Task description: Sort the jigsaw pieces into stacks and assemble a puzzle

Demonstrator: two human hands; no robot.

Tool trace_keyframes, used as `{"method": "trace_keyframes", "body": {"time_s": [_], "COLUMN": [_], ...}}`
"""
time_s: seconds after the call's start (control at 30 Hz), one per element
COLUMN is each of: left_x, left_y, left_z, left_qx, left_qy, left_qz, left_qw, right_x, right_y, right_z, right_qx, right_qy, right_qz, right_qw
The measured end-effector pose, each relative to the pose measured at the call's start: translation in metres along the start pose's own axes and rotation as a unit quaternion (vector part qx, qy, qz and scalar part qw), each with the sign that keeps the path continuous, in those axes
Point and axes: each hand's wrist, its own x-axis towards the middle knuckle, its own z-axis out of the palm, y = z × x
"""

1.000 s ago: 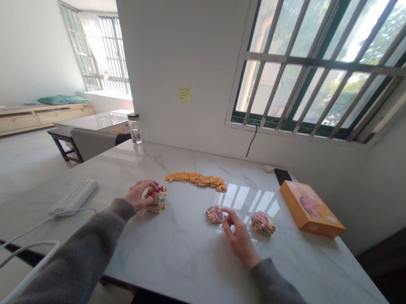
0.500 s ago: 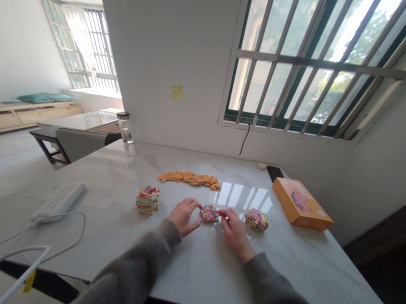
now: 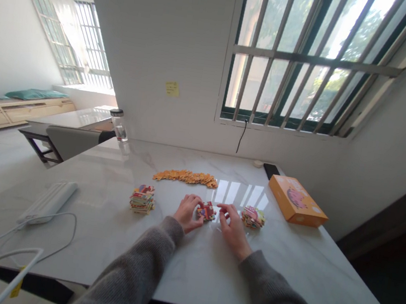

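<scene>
A small pile of colourful jigsaw puzzle pieces (image 3: pixel 207 211) lies on the white table between my hands. My left hand (image 3: pixel 188 213) curls around the pile's left side, thumb and fingers gripping its edge. Just right of the pile, my right hand (image 3: pixel 232 226) is bent, its forefinger reaching toward the pieces with a small gap between. Nothing shows between its fingers. A taller stack of puzzle pieces (image 3: pixel 142 199) stands to the left of my left hand. Beside my right hand sits another stack of pieces (image 3: pixel 253 217).
A row of orange-backed puzzle pieces (image 3: pixel 186 177) stretches behind my hands. At the right lie an orange box (image 3: pixel 297 200) and a black phone (image 3: pixel 271 171). A glass bottle (image 3: pixel 119 125) stands at the back left. A white power strip (image 3: pixel 48 201) with cables lies left.
The view has shifted slightly to the right. My right hand's fingertips have come away from the pile, while my left hand stays on it.
</scene>
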Motion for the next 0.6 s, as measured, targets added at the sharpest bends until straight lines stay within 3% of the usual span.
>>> {"method": "trace_keyframes", "body": {"time_s": [0.1,0.23,0.43,0.6], "left_x": [-0.009,-0.018,-0.016,-0.017], "left_y": [0.007,0.016,0.008,0.007], "left_z": [-0.002,-0.001,-0.001,0.001], "left_qx": [-0.04,-0.044,-0.059,-0.059], "left_qy": [0.022,0.004,0.051,0.014], "left_qz": [0.074,0.129,0.108,0.1], "left_qw": [0.996,0.991,0.991,0.993], "right_x": [-0.001,-0.003,-0.002,-0.002], "right_y": [-0.004,-0.011,-0.012,-0.009], "right_z": [0.001,0.002,-0.001,0.002], "right_qx": [0.093,0.236,0.22,0.2], "right_qy": [-0.04,-0.128,-0.084,-0.057], "right_qz": [0.046,0.097,0.119,0.12], "right_qw": [0.994,0.958,0.965,0.971]}}
